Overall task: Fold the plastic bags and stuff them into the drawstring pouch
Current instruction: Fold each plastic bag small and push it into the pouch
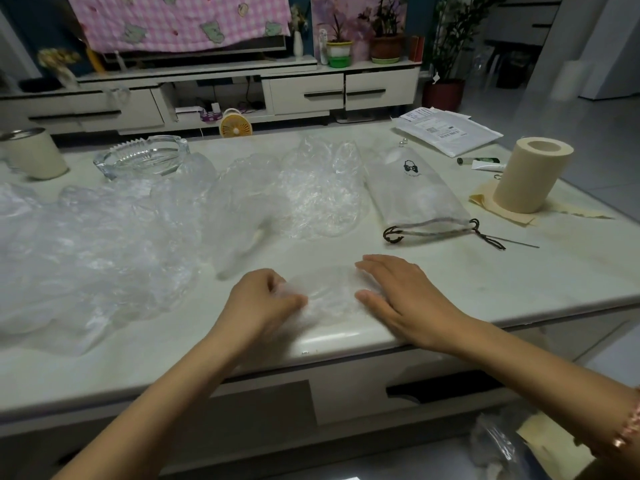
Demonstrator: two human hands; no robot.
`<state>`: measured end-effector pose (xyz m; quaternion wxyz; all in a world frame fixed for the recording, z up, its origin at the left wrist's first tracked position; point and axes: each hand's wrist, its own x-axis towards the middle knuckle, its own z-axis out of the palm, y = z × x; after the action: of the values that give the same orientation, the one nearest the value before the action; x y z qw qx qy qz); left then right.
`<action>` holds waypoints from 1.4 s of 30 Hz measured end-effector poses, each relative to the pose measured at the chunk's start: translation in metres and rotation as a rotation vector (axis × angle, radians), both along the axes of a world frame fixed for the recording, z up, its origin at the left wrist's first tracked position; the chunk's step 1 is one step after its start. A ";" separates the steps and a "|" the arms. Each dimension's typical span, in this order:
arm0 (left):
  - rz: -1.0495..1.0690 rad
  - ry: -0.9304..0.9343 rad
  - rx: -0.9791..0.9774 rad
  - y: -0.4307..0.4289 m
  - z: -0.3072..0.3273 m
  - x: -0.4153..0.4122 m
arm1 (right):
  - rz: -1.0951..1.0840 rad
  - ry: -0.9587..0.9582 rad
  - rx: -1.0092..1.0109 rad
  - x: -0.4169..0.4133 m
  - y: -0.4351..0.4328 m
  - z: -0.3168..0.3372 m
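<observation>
I see plastic bag [329, 294] on table [485, 271]: left hand [265, 299] fingers curled, pinching its left edge; right hand [398, 292] fingers flat, pressing right end.

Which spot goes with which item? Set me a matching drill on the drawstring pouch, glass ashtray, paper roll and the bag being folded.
Items:
1. drawstring pouch
2. glass ashtray
3. paper roll
4. folded plastic bag

Places:
A. back left of the table, behind the loose plastic bags
B. near edge, between left hand and right hand
C. upright on a beige sheet, far right
D. lying flat, right of the loose bags, cords toward the person

Pairs: 1-D, 2-A, 3-C, 4-B
</observation>
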<state>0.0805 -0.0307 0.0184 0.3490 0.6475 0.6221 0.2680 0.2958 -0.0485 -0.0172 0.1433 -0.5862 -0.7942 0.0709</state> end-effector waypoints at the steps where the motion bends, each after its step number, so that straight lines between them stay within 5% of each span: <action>1: 0.019 -0.115 -0.046 0.000 0.002 0.000 | 0.000 -0.012 -0.001 0.001 -0.001 0.000; 8: 0.127 -0.479 -0.130 0.010 0.027 -0.019 | -0.071 0.068 0.020 -0.002 0.001 0.000; 12: -0.030 -0.557 -0.240 0.009 0.043 -0.028 | -0.093 0.738 -0.082 -0.005 0.000 0.035; 14: -0.185 -0.558 -0.352 0.005 0.046 -0.024 | 0.024 0.907 -0.210 -0.009 -0.002 0.052; 19: -0.376 -0.498 -0.413 0.003 0.042 -0.010 | 0.138 0.772 -0.641 -0.020 -0.002 0.058; 27: 0.073 -0.728 -0.135 0.021 0.049 -0.024 | 0.052 0.945 -0.597 -0.013 -0.005 0.053; 32: -0.175 -0.667 -0.431 -0.008 0.029 0.009 | -0.016 1.139 -0.538 -0.019 -0.012 0.048; 37: -0.123 -0.527 -0.219 -0.010 0.022 0.020 | -0.016 1.235 -0.653 -0.019 -0.017 0.051; 42: -0.156 -0.525 -0.217 -0.011 0.021 0.029 | -0.060 1.423 -0.669 -0.024 -0.017 0.054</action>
<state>0.1091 -0.0418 0.0393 0.5846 0.5609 0.4841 0.3306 0.2718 -0.0654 0.0370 0.4353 -0.4330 -0.4319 0.6606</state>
